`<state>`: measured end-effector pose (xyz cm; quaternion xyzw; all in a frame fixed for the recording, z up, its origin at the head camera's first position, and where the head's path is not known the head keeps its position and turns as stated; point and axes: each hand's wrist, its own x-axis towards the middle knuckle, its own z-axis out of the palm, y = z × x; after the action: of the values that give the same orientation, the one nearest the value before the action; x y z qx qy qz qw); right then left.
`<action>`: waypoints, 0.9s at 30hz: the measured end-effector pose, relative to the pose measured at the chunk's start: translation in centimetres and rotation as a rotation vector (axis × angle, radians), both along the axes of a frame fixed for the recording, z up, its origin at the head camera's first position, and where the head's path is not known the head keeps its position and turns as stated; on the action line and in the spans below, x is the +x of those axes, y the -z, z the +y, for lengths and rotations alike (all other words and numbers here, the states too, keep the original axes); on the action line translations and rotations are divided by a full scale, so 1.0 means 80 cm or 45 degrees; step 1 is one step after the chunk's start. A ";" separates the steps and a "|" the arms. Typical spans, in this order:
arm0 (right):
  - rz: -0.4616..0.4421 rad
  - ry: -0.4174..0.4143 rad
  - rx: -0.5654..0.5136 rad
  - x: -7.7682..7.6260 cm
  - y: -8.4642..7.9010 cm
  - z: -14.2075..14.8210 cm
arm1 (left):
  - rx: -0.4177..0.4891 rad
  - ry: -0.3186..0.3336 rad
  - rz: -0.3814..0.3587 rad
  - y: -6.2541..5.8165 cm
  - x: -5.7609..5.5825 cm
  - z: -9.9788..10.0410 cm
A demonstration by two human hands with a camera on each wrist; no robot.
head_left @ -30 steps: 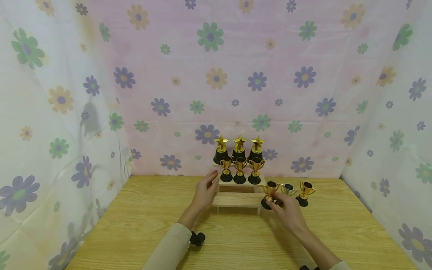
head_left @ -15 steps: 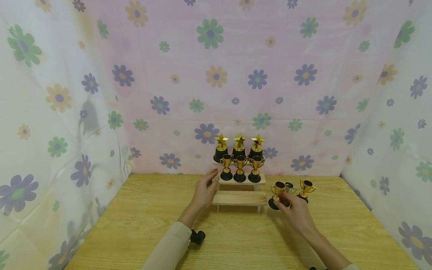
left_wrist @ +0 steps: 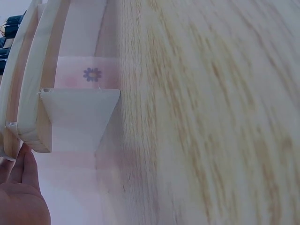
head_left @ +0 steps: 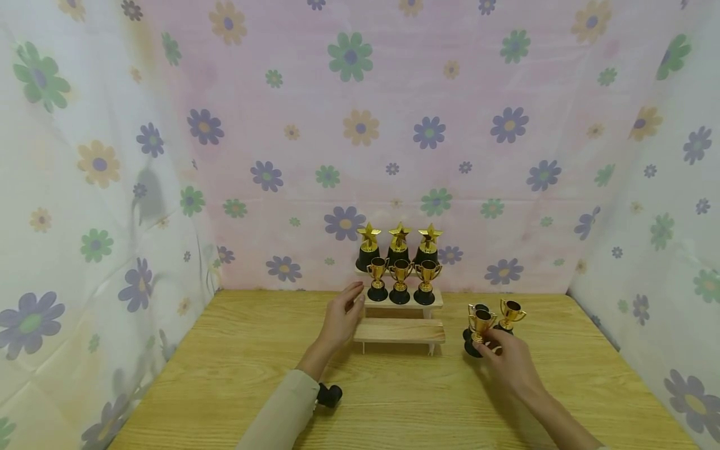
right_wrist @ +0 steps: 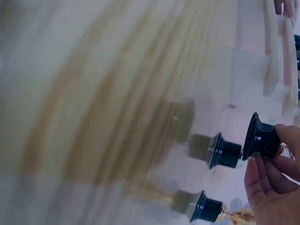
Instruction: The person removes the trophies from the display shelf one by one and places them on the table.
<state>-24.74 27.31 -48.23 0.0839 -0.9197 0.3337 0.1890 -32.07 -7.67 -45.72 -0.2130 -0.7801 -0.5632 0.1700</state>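
Pinching a gold cup (head_left: 482, 324) by its black base (right_wrist: 262, 139), the right hand (head_left: 513, 365) holds it above the table (head_left: 236, 375), right of the wooden stand (head_left: 399, 330) and on the near side of a second cup (right_wrist: 227, 153) that it mostly hides. A third cup (head_left: 510, 312), gold, stands to their right. Left of the stand, the left hand (head_left: 340, 320) has its fingers loosely extended, gripping nothing; whether they touch the wood is unclear. Three two-handled cups (head_left: 400, 282) line the middle step (head_left: 390, 305), three star trophies (head_left: 399, 247) the far one
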 end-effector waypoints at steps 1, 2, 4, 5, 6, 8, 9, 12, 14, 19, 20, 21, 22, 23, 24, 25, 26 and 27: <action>-0.006 0.004 0.003 0.000 0.000 0.002 | 0.007 -0.004 0.000 0.001 0.000 0.001; -0.015 0.007 0.004 0.000 0.000 0.004 | 0.013 -0.008 -0.001 0.001 -0.001 0.001; -0.042 0.007 0.010 0.000 0.001 0.009 | 0.022 -0.016 0.001 0.002 -0.001 0.002; -0.060 0.007 0.013 0.000 0.001 0.011 | 0.022 -0.021 0.003 0.003 -0.002 0.003; -0.081 0.006 0.017 0.000 0.001 0.013 | 0.025 -0.024 0.004 0.003 -0.002 0.003; -0.124 0.004 0.030 0.000 0.001 0.018 | 0.029 -0.026 0.001 0.003 -0.002 0.004; -0.148 0.003 0.038 0.000 0.001 0.021 | 0.030 -0.025 0.000 0.003 -0.001 0.004; -0.202 -0.011 0.064 -0.001 0.001 0.028 | 0.022 -0.013 -0.006 0.000 0.001 0.002; -0.225 -0.022 0.076 -0.002 0.002 0.032 | 0.000 -0.004 -0.011 -0.001 0.001 0.001; -0.234 -0.026 0.090 -0.004 0.005 0.042 | -0.034 -0.004 -0.011 0.013 -0.011 -0.001; -0.231 -0.022 0.091 -0.004 0.005 0.043 | -0.032 -0.009 -0.008 0.018 -0.016 -0.001; -0.225 -0.023 0.094 -0.005 0.006 0.045 | -0.027 -0.013 -0.003 0.023 -0.020 -0.001; -0.225 -0.017 0.093 -0.005 0.006 0.047 | -0.025 -0.018 -0.003 0.028 -0.024 -0.002; -0.224 -0.016 0.092 -0.005 0.007 0.048 | -0.021 -0.020 -0.004 0.031 -0.027 -0.002; -0.226 -0.015 0.086 -0.006 0.007 0.049 | -0.019 -0.021 -0.006 0.034 -0.029 -0.003; -0.232 -0.017 0.084 -0.005 0.007 0.051 | -0.015 -0.021 -0.010 0.036 -0.030 -0.004; -0.237 -0.018 0.079 -0.006 0.008 0.052 | -0.012 -0.017 -0.017 0.037 -0.032 -0.004; -0.245 -0.021 0.071 -0.005 0.008 0.053 | -0.011 -0.013 -0.021 0.038 -0.032 -0.005</action>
<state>-25.17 31.54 -48.88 0.0645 -0.9418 0.3159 0.0947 -34.64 -8.10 -48.77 -0.2052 -0.7848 -0.5608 0.1655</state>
